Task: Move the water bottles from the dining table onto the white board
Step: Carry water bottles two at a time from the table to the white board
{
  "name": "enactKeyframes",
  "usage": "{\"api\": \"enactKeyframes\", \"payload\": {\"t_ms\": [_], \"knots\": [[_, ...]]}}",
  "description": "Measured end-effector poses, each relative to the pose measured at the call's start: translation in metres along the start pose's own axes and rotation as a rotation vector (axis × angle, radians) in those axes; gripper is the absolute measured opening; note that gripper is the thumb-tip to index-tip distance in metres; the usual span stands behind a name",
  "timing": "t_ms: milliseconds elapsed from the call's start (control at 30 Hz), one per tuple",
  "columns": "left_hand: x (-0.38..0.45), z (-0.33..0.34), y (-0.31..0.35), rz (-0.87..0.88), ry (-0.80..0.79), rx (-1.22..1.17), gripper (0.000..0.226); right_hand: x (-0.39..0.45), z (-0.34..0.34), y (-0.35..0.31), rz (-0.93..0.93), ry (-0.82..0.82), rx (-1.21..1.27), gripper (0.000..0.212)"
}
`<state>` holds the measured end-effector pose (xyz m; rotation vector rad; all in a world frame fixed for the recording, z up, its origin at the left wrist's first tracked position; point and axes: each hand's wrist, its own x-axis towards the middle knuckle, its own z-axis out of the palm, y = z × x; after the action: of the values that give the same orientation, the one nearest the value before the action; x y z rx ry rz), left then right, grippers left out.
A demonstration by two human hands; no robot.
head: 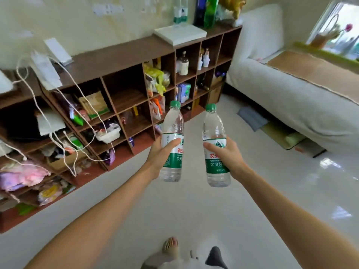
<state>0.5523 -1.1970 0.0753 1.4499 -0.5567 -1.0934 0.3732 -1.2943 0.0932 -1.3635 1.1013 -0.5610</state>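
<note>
While I carry them across the open floor, I have one water bottle in each hand: the left bottle (172, 140) is held in my left hand (162, 151), fingers wrapped round the green label with the thumb laid across its front, and the right bottle (216, 146) is held the same way in my right hand (226, 152). Both bottles are upright, capped in green, apart from one another and clear of any surface. The white board (180, 34) lies flat on top of the brown shelf unit (120, 55), ahead and above my hands, with two bottles (180, 11) already standing at its far edge against the wall. I judge the step in hand to be the carry and approach; the placing is not yet begun. To do it well, I should keep both bottles vertical, lift them over the near edge of the board and set them on its bare front part, one at a time, so as not to knock the standing pair. Just right of the board stand a dark blue bottle (201, 10) and a green bottle (210, 11), which narrow the room there. White cords (64, 105) hang across the shelf front at the left, well clear of my line. A bed (291, 90) lies to the right, with floor free between.
</note>
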Motion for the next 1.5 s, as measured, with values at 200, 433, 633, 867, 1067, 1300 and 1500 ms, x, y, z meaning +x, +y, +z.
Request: {"api": "enactKeyframes", "payload": {"t_ms": [200, 433, 633, 867, 1067, 1300, 1500], "knots": [[0.134, 0.034, 0.052, -0.029, -0.08, 0.006, 0.031, 0.112, -0.035, -0.042, 0.006, 0.117, 0.042, 0.034], [0.293, 0.078, 0.088, 0.025, -0.121, 0.048, 0.024, 0.276, -0.077, -0.074, -0.033, 0.148, 0.072, 0.023], [0.433, 0.106, 0.151, 0.089, -0.074, 0.068, 0.029, 0.435, -0.106, -0.139, -0.053, 0.084, 0.05, 0.03], [0.574, 0.103, 0.219, 0.126, 0.049, -0.065, 0.026, 0.595, -0.108, -0.218, -0.117, -0.003, 0.03, 0.037], [0.704, 0.081, 0.271, 0.159, 0.031, -0.165, 0.031, 0.728, -0.084, -0.275, -0.209, 0.039, 0.047, 0.037], [0.844, 0.053, 0.331, 0.181, 0.095, -0.08, 0.042, 0.857, -0.059, -0.336, -0.285, 0.013, 0.077, 0.031], [0.921, 0.057, 0.349, 0.265, 0.251, 0.067, 0.036, 0.958, -0.051, -0.352, -0.356, 0.027, 0.041, 0.044]]}}
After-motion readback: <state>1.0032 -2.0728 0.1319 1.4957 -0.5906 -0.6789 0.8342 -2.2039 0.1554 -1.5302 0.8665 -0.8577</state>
